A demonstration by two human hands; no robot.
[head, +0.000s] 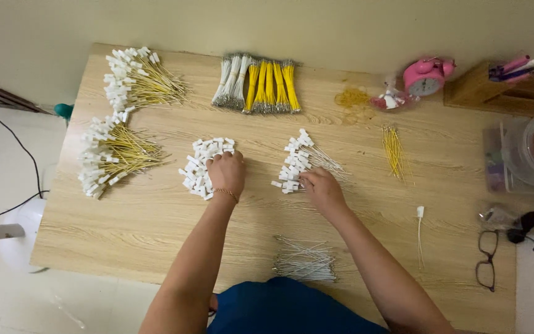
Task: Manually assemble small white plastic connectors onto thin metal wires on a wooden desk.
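Hands at work on wooden table (156,216), head view. Left hand (227,173) rests knuckles-up on pile of loose white connectors (200,167), fingers curled into pile; whether it pinches one, cannot tell. Right hand (321,185) sits just right of that pile, fingertips closed on the near edge of a cluster of white-wired connectors (295,162). Nearer the body than the connector pile: loose white wires (304,260). Left of the pile: two heaps of yellow wires with white plugs (114,154). Beyond the pile: bundled white and yellow wires (258,85). Far right of the pile: pink alarm clock (424,75), eyeglasses (486,258).
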